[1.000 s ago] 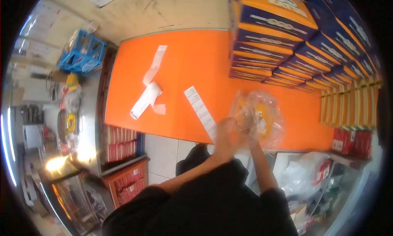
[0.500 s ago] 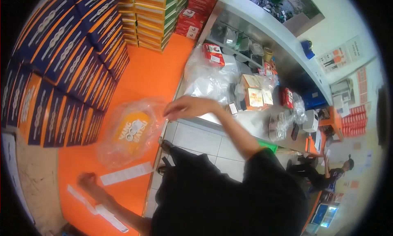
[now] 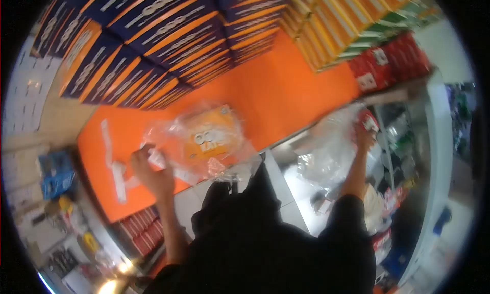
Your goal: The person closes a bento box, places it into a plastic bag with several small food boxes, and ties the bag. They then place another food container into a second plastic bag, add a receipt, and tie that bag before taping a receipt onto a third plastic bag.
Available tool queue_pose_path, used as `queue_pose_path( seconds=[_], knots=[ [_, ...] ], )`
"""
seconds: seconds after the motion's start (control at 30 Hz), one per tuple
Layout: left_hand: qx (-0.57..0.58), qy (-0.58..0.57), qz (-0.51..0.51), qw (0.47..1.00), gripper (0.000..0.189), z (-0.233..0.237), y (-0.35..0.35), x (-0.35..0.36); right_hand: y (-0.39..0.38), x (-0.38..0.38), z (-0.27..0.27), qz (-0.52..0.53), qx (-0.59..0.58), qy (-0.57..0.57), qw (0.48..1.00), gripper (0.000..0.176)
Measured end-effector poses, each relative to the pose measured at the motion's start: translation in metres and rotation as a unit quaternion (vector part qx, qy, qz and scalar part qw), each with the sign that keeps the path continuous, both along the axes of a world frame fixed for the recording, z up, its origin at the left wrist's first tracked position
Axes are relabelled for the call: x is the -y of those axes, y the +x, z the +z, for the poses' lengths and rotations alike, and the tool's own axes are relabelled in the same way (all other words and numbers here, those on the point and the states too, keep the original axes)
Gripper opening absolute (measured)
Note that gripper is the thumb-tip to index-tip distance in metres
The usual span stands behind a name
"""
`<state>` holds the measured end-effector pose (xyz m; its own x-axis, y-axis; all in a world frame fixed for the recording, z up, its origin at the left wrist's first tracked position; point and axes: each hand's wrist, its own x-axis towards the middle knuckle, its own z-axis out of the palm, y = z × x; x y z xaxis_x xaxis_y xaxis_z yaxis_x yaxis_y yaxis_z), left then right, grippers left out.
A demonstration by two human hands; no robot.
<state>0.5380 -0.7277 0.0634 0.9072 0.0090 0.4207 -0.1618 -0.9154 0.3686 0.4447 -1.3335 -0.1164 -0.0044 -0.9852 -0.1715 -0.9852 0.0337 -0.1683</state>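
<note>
On the orange counter [image 3: 286, 84] lies a clear plastic bag [image 3: 240, 169] with a flat orange box [image 3: 209, 133] inside it, bearing white lettering. My left hand [image 3: 154, 174] is at the bag's left edge, its fingers curled around a bunch of the plastic. My right hand [image 3: 364, 139] reaches far to the right and closes on a small red box [image 3: 367, 121] beside a heap of clear plastic bags [image 3: 326, 158]; blur softens its fingers. White paper strips [image 3: 118, 179] lie left of my left hand.
Tall stacks of navy-and-orange boxes [image 3: 168, 33] line the counter's back. Yellow-and-green boxes [image 3: 347, 23] and red boxes [image 3: 390, 62] stand at the far right. A metal worktop [image 3: 301, 192] holds more bags and packages. Red boxes [image 3: 143, 227] are stacked below the counter's left end.
The view has swung round. My left hand has moved from the paper strips to the plastic bag. My right hand has left the bag's side and reached the red box on the metal worktop.
</note>
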Motion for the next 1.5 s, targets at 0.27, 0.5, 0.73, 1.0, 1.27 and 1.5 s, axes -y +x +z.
queue_pose_path(
  seconds=[0.27, 0.5, 0.73, 1.0, 1.27, 1.5],
  knots=[
    [-0.073, 0.082, 0.108, 0.988, 0.066, -0.107, 0.014, 0.008, -0.082, 0.065, -0.064, 0.089, 0.190, -0.064, 0.976, 0.081],
    [-0.186, -0.298, 0.125, 0.928, 0.014, -0.054, -0.020, -0.101, -0.074, -0.067, 0.086, 0.203, -0.051, -0.377, 0.902, 0.065],
    [-0.196, -0.475, -0.173, 0.841, 0.013, 0.007, -0.027, -0.074, 0.009, -0.345, 0.217, 0.418, 0.522, -0.186, 0.720, 0.068],
    [-0.088, -0.227, -0.212, 0.946, 0.009, -0.051, 0.007, -0.158, 0.075, -0.522, 0.093, 0.460, 0.513, 0.540, 0.484, 0.073],
    [-0.116, -0.411, -0.342, 0.837, 0.017, -0.015, -0.029, -0.104, 0.082, -0.500, 0.053, 0.414, 0.392, 0.338, 0.749, 0.070],
    [-0.299, -0.304, -0.388, 0.817, 0.030, -0.050, -0.036, -0.152, 0.149, -0.512, -0.034, 0.143, 0.581, 0.159, 0.785, 0.039]
  ],
)
